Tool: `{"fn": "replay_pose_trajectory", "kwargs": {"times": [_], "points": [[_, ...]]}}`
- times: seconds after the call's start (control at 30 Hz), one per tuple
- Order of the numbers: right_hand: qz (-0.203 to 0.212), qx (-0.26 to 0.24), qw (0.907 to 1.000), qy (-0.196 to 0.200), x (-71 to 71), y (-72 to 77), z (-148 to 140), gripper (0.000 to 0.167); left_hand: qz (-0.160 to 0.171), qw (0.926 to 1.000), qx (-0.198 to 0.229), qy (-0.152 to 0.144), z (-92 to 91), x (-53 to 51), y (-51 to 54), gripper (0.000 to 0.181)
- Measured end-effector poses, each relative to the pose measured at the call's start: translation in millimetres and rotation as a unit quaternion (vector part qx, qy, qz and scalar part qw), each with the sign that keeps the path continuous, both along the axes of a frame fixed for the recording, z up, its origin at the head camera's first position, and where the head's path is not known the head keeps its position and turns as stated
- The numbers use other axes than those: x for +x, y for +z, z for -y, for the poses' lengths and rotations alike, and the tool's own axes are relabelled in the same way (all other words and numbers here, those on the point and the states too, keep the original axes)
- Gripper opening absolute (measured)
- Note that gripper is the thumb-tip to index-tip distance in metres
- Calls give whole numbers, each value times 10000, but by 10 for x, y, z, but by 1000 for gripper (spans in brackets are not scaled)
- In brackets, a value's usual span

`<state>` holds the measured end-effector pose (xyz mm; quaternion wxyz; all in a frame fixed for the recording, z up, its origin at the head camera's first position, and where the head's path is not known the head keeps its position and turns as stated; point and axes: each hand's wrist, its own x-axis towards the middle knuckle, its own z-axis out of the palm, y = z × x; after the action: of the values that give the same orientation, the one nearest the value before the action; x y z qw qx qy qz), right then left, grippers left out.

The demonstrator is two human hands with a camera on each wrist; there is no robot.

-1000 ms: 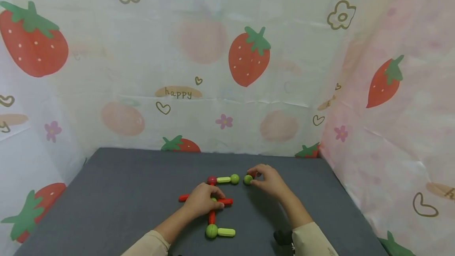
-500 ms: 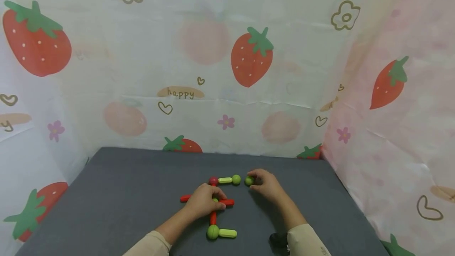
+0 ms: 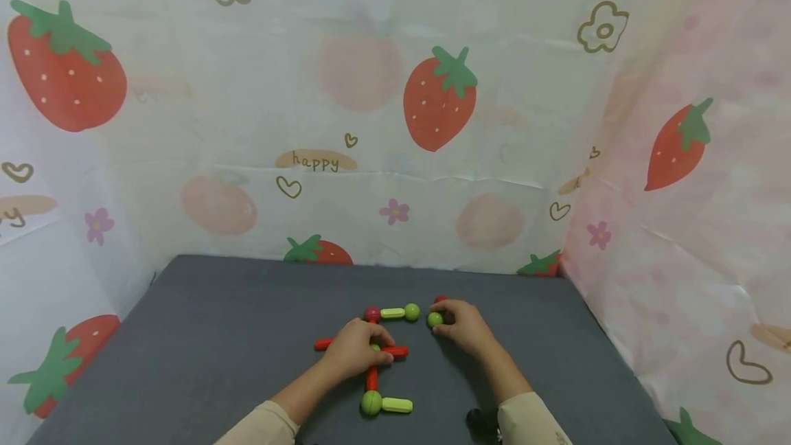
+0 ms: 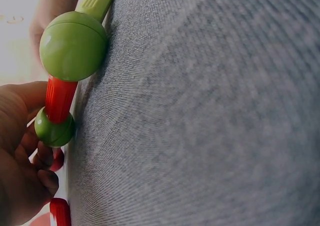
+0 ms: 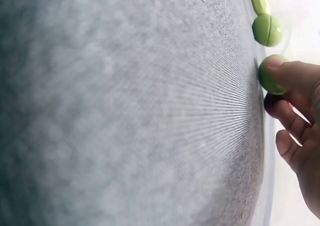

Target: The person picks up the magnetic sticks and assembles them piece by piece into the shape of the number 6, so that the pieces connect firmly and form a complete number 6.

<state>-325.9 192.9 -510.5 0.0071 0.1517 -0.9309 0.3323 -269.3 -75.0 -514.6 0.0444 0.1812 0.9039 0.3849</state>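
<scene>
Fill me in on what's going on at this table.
A person is working with both hands on a stick-and-ball build. The left hand holds it at its middle. The right hand pinches a loose green ball, with a red piece beside it. That ball is near the end ball on the far stick, but apart from it. The near stick's right end has no ball.

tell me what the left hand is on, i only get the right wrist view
Observer: The left wrist view shows the left hand holding the build at its middle green ball.
Operator: ok and what's at the end nearest the person
Observer: In the head view, a nearer green ball, with a yellow-green stick pointing out to its right.
</scene>
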Motion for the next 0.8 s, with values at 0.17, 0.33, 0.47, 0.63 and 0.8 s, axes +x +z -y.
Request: {"fn": "replay_pose_trajectory", "kwargs": {"times": [0.17,0.33,0.47,0.63,0.8], "points": [[74,-109,9999,-42,27,39,-17,37,-89,9999,-79,-34,-1,-6,-16,16],[39,-293,9996,-5,111,101,-24,37,-98,9999,-63,-12,1,1,7,15],[157,-572,9982,-58,202,149,-15,38,-91,10000,14,17,-5,3,13,15],[446,-975,9942,-4,319,210,7,38,-114,9999,9,8,-15,-1,4,15],[779,-1064,9911,167,387,194,9,39,-25,10000,23,27,-15,6,-7,15]]}}
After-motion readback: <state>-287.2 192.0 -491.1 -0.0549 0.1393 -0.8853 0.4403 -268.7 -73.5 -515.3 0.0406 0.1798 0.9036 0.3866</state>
